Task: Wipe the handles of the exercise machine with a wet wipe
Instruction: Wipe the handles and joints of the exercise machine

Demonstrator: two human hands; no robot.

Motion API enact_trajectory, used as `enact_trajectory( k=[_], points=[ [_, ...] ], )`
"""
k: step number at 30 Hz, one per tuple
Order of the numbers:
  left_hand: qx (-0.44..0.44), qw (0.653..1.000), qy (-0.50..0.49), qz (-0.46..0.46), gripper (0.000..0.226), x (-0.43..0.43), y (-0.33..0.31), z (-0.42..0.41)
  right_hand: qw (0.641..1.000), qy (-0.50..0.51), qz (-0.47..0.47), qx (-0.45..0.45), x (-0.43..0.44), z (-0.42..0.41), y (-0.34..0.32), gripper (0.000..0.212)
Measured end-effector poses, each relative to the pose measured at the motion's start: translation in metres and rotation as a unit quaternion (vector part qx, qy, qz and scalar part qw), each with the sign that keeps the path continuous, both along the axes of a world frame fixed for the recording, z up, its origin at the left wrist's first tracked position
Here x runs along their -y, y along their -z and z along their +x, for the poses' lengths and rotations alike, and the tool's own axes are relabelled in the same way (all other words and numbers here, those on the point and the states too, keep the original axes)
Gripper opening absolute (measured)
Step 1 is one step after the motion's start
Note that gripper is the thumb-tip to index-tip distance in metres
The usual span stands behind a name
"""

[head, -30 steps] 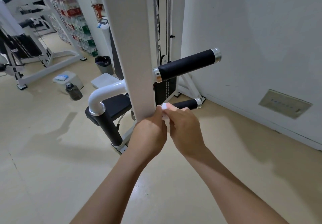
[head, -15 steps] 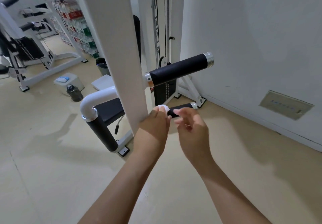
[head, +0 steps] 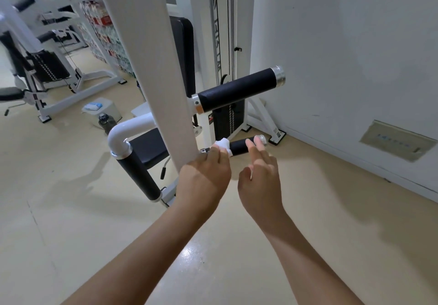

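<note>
Head view: nearest the camera, the left hand is seen with its fingers curled round a bunched white wet wipe. The wipe is held at the inner end of the lower handle, close beside the white upright post. The right hand is held just beside the left, its fingers straight and spread, with nothing gripped. Two fingertips overlap the black grip, but whether it is touched cannot be told.

The step in hand is judged to be the wiping of this lower handle. It is best done with the wipe wrapped round the grip and drawn outward to the metal end cap, with a twist so that the underside is reached too. The bar can be steadied at the cap by the free hand.

The upright handle at the left and, farther back, the upper handle can be treated likewise. Whether they are already wiped cannot be told.
</note>
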State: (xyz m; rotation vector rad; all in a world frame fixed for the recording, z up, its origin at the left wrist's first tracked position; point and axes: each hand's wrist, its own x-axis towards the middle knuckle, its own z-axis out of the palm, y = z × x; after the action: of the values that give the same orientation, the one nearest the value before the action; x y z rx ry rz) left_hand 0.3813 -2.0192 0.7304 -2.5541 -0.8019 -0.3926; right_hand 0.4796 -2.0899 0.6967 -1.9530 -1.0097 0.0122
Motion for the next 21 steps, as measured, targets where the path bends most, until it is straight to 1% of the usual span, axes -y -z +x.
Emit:
enact_trajectory(
  k=[2,4,6,7,8,10,11,12,13,15,18,20,21],
  points=[
    [-0.016,0.999,0.025,0.039,0.031,-0.003,-0.006,0.003,1.0,0.023,0.008,-0.002,0.001,0.001,-0.001,0.064],
    [-0.061,0.995,0.03,0.075,0.031,-0.004,-0.011,0.007,0.999,0.053,0.012,0.003,-0.001,0.003,-0.001,0.062],
    [-0.106,0.989,0.023,0.099,0.019,-0.006,-0.013,0.013,0.997,0.068,-0.003,0.025,-0.001,0.005,0.002,0.061],
    [-0.11,0.988,0.028,0.103,0.012,-0.008,-0.017,0.018,0.997,0.069,-0.011,0.032,-0.001,0.006,0.003,0.061],
    [-0.119,0.987,0.037,0.104,0.009,-0.009,-0.022,0.023,0.997,0.069,-0.015,0.029,0.0,0.007,0.005,0.061],
    [-0.164,0.982,0.036,0.089,0.008,-0.009,-0.033,0.03,0.998,0.061,-0.008,0.001,0.001,0.011,0.003,0.06],
    [-0.198,0.979,0.02,0.053,0.009,-0.009,-0.036,0.034,0.998,0.054,-0.002,-0.022,0.001,0.013,0.001,0.059],
    [-0.217,0.975,-0.006,0.042,0.012,-0.012,-0.037,0.04,0.998,0.043,0.001,-0.056,0.001,0.014,0.0,0.059],
    [-0.217,0.976,-0.017,0.028,0.012,-0.014,-0.037,0.045,0.995,0.029,0.0,-0.1,0.002,0.015,-0.003,0.06],
    [-0.195,0.98,-0.049,-0.014,0.003,-0.016,-0.038,0.051,0.984,0.003,0.005,-0.175,0.001,0.016,-0.009,0.063],
    [-0.147,0.988,-0.044,0.034,0.004,-0.021,-0.022,0.036,0.975,-0.008,-0.003,-0.22,-0.002,0.022,-0.015,0.062],
    [-0.084,0.992,-0.011,0.093,0.014,-0.029,-0.002,0.028,0.974,-0.005,-0.009,-0.226,-0.004,0.026,-0.018,0.06],
    [-0.056,0.993,0.006,0.104,0.017,-0.033,0.006,0.026,0.974,-0.006,-0.007,-0.227,-0.004,0.027,-0.019,0.059]
  ],
)
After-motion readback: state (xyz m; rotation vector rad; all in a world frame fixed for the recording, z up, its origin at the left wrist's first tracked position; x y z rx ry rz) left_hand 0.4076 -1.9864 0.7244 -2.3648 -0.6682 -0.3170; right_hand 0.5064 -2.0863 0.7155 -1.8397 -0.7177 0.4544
